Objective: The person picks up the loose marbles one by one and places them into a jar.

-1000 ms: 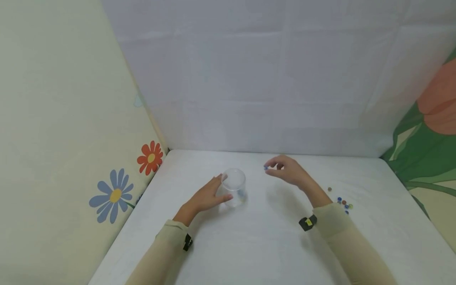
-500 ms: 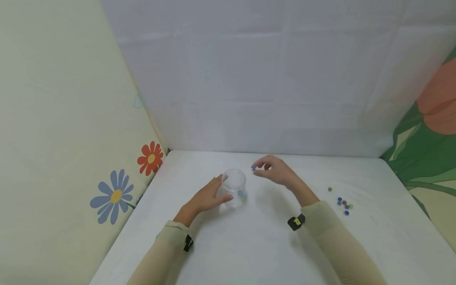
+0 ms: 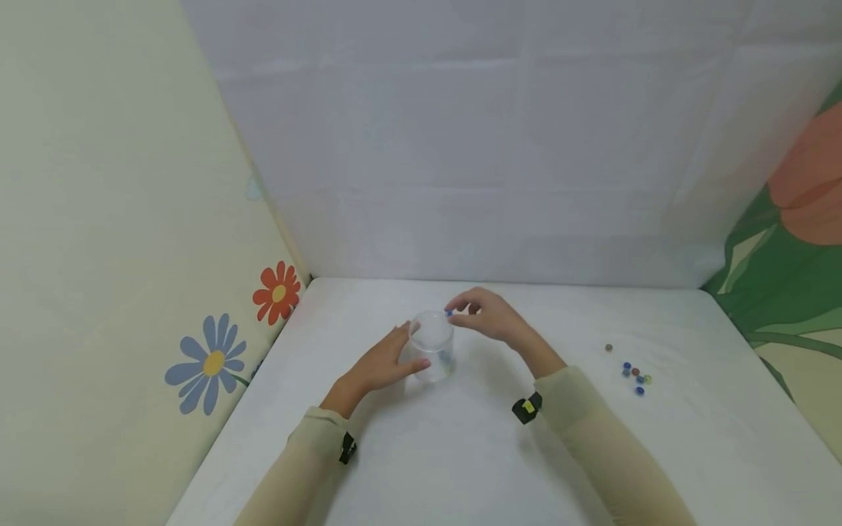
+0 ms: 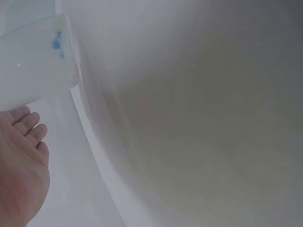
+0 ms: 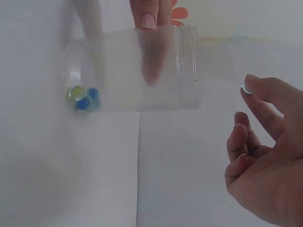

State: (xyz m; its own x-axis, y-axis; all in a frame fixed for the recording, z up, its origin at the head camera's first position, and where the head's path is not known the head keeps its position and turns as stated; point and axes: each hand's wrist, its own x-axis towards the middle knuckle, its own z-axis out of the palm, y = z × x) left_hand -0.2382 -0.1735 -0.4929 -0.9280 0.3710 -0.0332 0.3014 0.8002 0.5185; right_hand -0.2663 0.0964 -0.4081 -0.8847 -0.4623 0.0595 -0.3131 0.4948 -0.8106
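Head view: a clear jar [image 3: 439, 356] stands upright on a white table [image 3: 427, 467], long axis vertical, mouth up. At its left side, the left hand [image 3: 375, 361] is spread, fingers behind and thumb in front, both extended. The right hand [image 3: 490, 315] pinches a small blue marble [image 3: 449, 313] by the right of the jar's rim. Loose marbles [image 3: 635, 372] lie well right of the jar, the right forearm [image 3: 542, 354] between.

Left wrist view: the left fingers are relaxed, nearly straight, beside the jar.

Right wrist view: unlike the head view, it clearly shows yellow-green and blue marbles [image 5: 83, 103] clustered at the jar's base, and the pinched marble apart from the rim.
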